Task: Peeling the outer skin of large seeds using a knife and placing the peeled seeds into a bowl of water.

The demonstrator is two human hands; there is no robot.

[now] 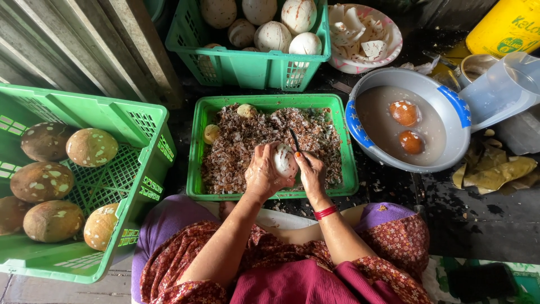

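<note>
Head view: left hand [263, 175] wraps closed around a half-peeled white coconut [284, 160], right hand [311, 173] pinches a dark knife [296, 143] against it, above a green tray of brown shavings [264, 104] on dark, wet ground. Left, a crate [147, 147] holds brown coconuts; far right, a basin [450, 104] of cloudy water.

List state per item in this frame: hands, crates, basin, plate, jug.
left hand: closed around a peeled white coconut
right hand: gripping a dark-handled knife against the coconut
middle crate: full of brown shavings
left crate: part full, brown unpeeled coconuts
top crate: loaded with pale peeled coconuts
basin: cloudy water, two orange-brown balls floating
plate: heaped with white pieces
clear jug: tipped sideways
</note>
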